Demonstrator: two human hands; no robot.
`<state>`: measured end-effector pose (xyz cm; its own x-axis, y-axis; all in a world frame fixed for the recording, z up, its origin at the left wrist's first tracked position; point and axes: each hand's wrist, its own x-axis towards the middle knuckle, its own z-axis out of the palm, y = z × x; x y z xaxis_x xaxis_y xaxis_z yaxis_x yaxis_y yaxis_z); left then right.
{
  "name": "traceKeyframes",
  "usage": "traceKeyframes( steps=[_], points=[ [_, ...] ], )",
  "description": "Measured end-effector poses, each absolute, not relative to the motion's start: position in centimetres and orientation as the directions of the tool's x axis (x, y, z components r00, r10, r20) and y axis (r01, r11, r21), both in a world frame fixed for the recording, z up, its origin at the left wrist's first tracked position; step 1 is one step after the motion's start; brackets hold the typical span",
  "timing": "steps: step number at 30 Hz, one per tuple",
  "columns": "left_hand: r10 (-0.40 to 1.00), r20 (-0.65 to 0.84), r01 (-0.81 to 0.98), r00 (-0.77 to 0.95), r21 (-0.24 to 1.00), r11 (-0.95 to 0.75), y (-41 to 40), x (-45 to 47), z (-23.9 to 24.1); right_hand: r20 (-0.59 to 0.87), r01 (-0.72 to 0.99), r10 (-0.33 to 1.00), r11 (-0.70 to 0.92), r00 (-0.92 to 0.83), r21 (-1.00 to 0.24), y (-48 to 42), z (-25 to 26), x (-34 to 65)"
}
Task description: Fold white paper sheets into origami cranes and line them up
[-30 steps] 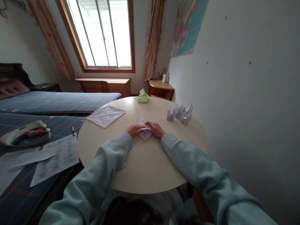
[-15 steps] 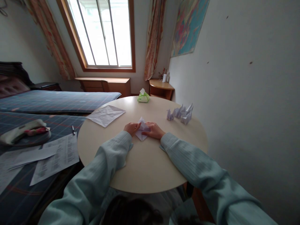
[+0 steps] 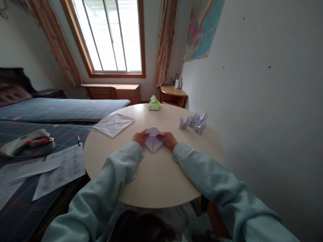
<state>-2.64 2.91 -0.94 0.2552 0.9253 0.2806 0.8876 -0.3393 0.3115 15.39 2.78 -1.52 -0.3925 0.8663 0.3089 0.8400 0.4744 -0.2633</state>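
A small piece of folded white paper (image 3: 153, 143) lies near the middle of the round table, its lower point toward me and a crease running down its centre. My left hand (image 3: 140, 137) pinches its left upper edge, and my right hand (image 3: 168, 138) pinches the right upper edge. A flap at the top is bent over between the two hands. Fingertips of both hands are partly hidden behind the paper. Off to the right stand several folded paper figures (image 3: 194, 121). To the left lies a creased, unfolded sheet (image 3: 114, 124).
A green tissue pack (image 3: 154, 103) sits at the far side of the round table (image 3: 161, 181). Left of the table, a bed (image 3: 68, 134) holds printed sheets (image 3: 60, 174), a pen (image 3: 79, 140) and a pale bag (image 3: 27, 143). A wall rises close on the right.
The paper's upper flap has been bent down, and more of the lower creased part shows. My right hand has drawn back from the middle to the right edge.
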Motion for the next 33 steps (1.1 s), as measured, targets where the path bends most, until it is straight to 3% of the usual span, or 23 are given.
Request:
traceKeyframes(
  steps=[7, 13, 16, 22, 26, 33],
  points=[
    [0.906, 0.308, 0.869, 0.290, 0.312, -0.384, 3.3, -2.7, -1.3, 0.303, 0.881, 0.896, 0.402, -0.323, -0.248, 2.6, -1.3, 15.4],
    [0.736, 0.555, 0.769, 0.387, 0.247, -0.590, 2.4, -2.4, -0.4, 0.318, 0.941, 0.932, 0.253, -0.175, -0.225, 2.3, -0.9, 15.5],
    [0.676, 0.606, 0.716, 0.419, 0.237, -0.657, 1.6, -2.0, 0.0, 0.296, 0.955, 0.943, 0.216, -0.150, -0.205, 2.3, -1.0, 15.5],
    [0.629, 0.447, 0.585, 0.637, 0.252, -0.771, 1.6, -1.1, -1.5, 0.247, 0.971, 0.953, 0.210, -0.178, -0.112, 2.3, -1.3, 15.5],
    [0.698, 0.298, 0.672, 0.651, 0.201, -0.713, 2.4, -0.8, -3.2, 0.248, 0.974, 0.952, 0.209, -0.181, -0.088, 2.3, -1.2, 15.4],
    [0.738, 0.227, 0.728, 0.635, 0.144, -0.671, 2.3, -0.7, -2.6, 0.358, 0.930, 0.915, 0.279, -0.183, -0.237, 2.3, -1.5, 15.3]
  ],
)
